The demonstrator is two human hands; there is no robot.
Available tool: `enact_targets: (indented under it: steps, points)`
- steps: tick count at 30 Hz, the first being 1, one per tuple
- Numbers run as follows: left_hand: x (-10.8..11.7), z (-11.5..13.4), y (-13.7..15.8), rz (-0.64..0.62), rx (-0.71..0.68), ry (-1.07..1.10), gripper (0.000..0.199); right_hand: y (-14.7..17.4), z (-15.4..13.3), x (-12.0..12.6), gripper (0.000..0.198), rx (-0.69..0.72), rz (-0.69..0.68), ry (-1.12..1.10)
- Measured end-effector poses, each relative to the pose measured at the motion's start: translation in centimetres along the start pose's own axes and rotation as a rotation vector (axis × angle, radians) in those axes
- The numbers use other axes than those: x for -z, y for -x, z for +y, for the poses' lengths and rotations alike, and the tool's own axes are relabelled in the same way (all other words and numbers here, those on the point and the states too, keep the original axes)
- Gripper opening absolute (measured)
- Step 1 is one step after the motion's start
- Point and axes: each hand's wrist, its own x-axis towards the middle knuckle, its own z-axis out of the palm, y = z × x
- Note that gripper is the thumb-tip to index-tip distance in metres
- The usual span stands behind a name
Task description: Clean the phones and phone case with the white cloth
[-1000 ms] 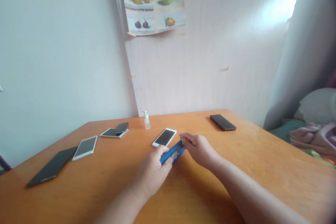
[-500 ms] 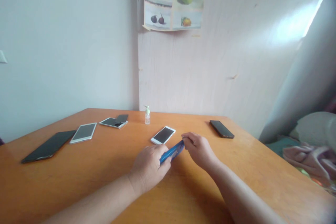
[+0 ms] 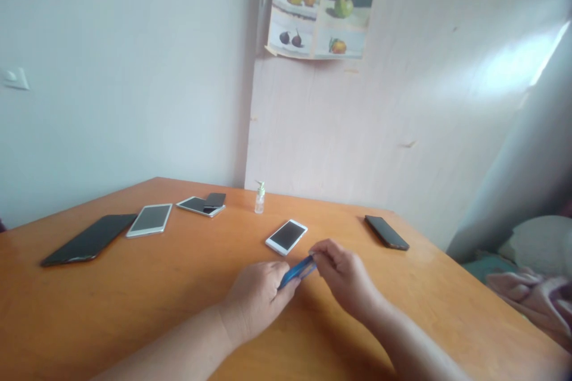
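Note:
A slim, flat blue packet (image 3: pixel 297 272), its exact kind unclear, is held above the table between my two hands. My left hand (image 3: pixel 261 294) is closed around its near end, thumb and fingers gripping the sides. At the far end, the bent fingers of my right hand (image 3: pixel 342 271) pinch the packet's edge; the fingertips are partly hidden. Just beyond the packet lies a white smartphone (image 3: pixel 286 236) with a dark screen, touched by neither hand.
On the wooden table (image 3: pixel 187 286), a black tablet (image 3: pixel 92 239), a white tablet (image 3: pixel 151 219) and another white device (image 3: pixel 193 205) with a small dark card-like piece (image 3: pixel 215 200) on it lie left. A pump bottle (image 3: pixel 260 199) stands behind; a black phone (image 3: pixel 386 232) lies right.
The camera view has turned a little left and tilted, so the scene sits further right. Both hands keep hold of the blue packet, which now shows less of its printed side.

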Motion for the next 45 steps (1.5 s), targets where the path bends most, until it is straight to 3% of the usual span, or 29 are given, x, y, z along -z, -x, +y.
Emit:
enact_targets:
  steps: [3,5,10,13,20,26,29,36,41,45]
  points:
    - [0.2,-0.1,0.0,-0.025,-0.023,0.079,0.030,1.0,-1.6,-0.9,0.017,0.102,-0.108,-0.065]
    - [0.3,-0.2,0.0,-0.031,-0.023,0.087,0.030,1.0,-1.7,-0.8,0.017,0.099,-0.112,-0.063]
    - [0.3,-0.5,0.0,-0.038,0.032,0.026,0.032,-0.5,0.9,0.7,0.018,-0.059,0.066,0.061]
    - [0.3,-0.7,-0.1,-0.051,0.035,0.027,0.031,-0.5,1.3,0.7,0.017,-0.049,0.096,0.091]
    - [0.7,-0.4,-0.2,-0.068,-0.054,0.136,0.024,1.4,-2.4,-1.3,0.018,0.159,-0.138,-0.040]
    - [0.6,-0.5,-0.2,-0.069,0.030,0.051,0.031,-0.5,1.0,1.1,0.019,-0.086,0.098,0.141]
    - [0.5,-0.4,-0.2,-0.068,0.035,0.052,0.029,-0.7,1.6,1.4,0.019,-0.103,0.141,0.153]
    - [0.8,-0.1,-0.3,-0.067,-0.046,0.172,0.025,1.3,-2.3,-1.2,0.019,0.125,-0.107,-0.018]
    - [0.6,-0.3,-0.3,-0.054,0.039,0.089,0.030,-0.4,0.8,0.6,0.020,-0.078,0.130,0.087]
    - [0.3,-0.4,-0.3,-0.048,0.042,0.069,0.030,-0.9,1.9,1.1,0.021,-0.123,0.158,0.104]
